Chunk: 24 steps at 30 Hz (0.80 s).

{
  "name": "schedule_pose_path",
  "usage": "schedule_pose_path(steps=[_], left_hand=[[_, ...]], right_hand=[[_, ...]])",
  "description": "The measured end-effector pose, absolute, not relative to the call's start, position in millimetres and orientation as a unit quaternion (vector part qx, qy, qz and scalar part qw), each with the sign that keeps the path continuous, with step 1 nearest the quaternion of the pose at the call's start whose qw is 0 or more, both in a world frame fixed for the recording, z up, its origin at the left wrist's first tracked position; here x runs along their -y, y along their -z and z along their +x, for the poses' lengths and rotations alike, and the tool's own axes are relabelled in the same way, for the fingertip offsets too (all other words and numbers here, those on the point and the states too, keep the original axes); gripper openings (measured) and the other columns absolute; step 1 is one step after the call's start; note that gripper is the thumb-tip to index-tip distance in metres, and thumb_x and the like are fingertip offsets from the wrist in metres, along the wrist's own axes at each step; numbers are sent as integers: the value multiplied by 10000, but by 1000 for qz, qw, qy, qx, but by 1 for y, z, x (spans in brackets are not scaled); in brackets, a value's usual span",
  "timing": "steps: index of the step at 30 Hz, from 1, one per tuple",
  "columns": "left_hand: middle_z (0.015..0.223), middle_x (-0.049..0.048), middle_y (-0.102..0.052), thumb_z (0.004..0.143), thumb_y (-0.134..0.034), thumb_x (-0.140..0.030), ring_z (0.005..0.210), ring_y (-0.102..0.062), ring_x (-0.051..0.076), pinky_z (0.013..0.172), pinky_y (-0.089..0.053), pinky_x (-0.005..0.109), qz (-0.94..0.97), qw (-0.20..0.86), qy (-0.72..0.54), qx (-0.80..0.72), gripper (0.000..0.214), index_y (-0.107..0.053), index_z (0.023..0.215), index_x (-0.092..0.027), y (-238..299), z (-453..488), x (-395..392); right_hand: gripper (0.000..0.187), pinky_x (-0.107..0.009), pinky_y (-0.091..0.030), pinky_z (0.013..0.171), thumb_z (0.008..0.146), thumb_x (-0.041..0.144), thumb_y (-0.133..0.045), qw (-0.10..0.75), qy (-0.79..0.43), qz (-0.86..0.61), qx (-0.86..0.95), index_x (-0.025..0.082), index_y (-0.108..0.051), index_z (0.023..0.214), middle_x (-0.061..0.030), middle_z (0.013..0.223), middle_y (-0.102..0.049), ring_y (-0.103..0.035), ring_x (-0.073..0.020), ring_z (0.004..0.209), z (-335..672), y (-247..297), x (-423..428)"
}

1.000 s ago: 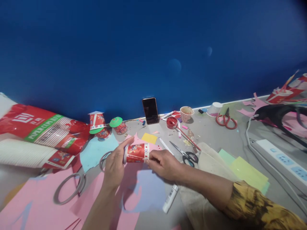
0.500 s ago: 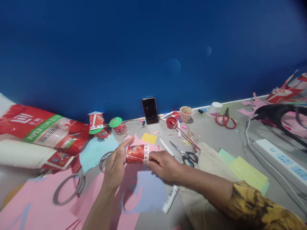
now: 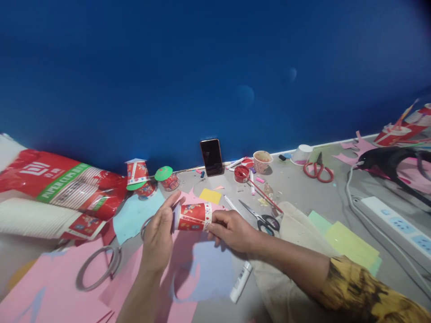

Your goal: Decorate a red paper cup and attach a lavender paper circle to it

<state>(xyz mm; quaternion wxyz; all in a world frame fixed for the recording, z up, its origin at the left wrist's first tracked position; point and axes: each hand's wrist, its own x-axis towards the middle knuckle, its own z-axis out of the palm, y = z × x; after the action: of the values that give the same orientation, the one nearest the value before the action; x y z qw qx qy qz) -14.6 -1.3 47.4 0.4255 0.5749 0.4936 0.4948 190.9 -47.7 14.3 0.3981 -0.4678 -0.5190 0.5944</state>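
Note:
A red printed paper cup (image 3: 194,217) lies sideways between my hands, its white patterned band towards the right. My right hand (image 3: 232,229) grips the cup at that banded end, fingers closed around it. At the other end is a pale lavender paper piece (image 3: 176,217). My left hand (image 3: 158,240) rests against this end with its fingers stretched out; its palm side is partly hidden. Below the cup lie a lavender paper sheet (image 3: 215,273) and pink paper (image 3: 183,312). A white glue stick (image 3: 241,281) lies near my right forearm.
Black-handled scissors (image 3: 269,223) and red-handled scissors (image 3: 318,171) lie to the right. A phone (image 3: 212,157) leans on the blue wall. Decorated cups (image 3: 137,172), a paper cup bag (image 3: 67,179) and a tape ring (image 3: 99,268) are left. A power strip (image 3: 400,224) sits right.
The cup has turned slightly in my hands, and more of the lavender piece shows at its left end. My left hand's fingers have shifted a little to the left.

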Motion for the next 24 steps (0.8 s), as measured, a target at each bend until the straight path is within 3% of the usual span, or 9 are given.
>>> schedule_pose_path(steps=[4, 7, 12, 17, 24], left_hand=[[1541, 121, -722, 1048, -591, -684, 1502, -606, 378, 1242, -523, 480, 570, 413, -535, -466, 643, -756, 1436, -199, -57, -10, 8], [1594, 102, -682, 1077, -566, -639, 1541, -565, 371, 1285, -480, 488, 596, 398, -552, -425, 611, -715, 1502, -225, -55, -11, 11], [1662, 90, -619, 1111, -553, -551, 1601, -491, 354, 1340, -400, 480, 642, 354, -552, -397, 547, -678, 1549, -248, -47, -12, 15], [1612, 85, -670, 1128, -554, -479, 1573, -530, 340, 1339, -403, 497, 639, 358, -558, -390, 456, -743, 1472, -246, -49, -13, 15], [1498, 91, -756, 989, -787, -436, 1516, -591, 388, 1305, -442, 565, 591, 455, -545, -382, 370, -837, 1319, -276, -59, -17, 15]], right_hand=[[493, -190, -440, 434, 856, 654, -800, 439, -653, -410, 461, 207, -605, 783, 1, 731, -731, -578, -85, 498, 196, -16, 43], [607, -178, -429, 471, 769, 747, -863, 472, -672, -374, 430, 184, -634, 779, -12, 723, -753, -584, -66, 501, 200, -16, 39], [613, -179, -393, 471, 752, 727, -909, 484, -701, -343, 397, 166, -663, 778, -16, 710, -762, -577, -58, 486, 204, -14, 38], [626, -177, -380, 461, 731, 721, -931, 470, -722, -324, 391, 166, -645, 764, -19, 696, -764, -577, -59, 479, 206, -12, 36], [631, -170, -363, 448, 721, 718, -942, 447, -750, -304, 381, 165, -643, 783, -5, 650, -740, -561, -62, 450, 212, -8, 33]])
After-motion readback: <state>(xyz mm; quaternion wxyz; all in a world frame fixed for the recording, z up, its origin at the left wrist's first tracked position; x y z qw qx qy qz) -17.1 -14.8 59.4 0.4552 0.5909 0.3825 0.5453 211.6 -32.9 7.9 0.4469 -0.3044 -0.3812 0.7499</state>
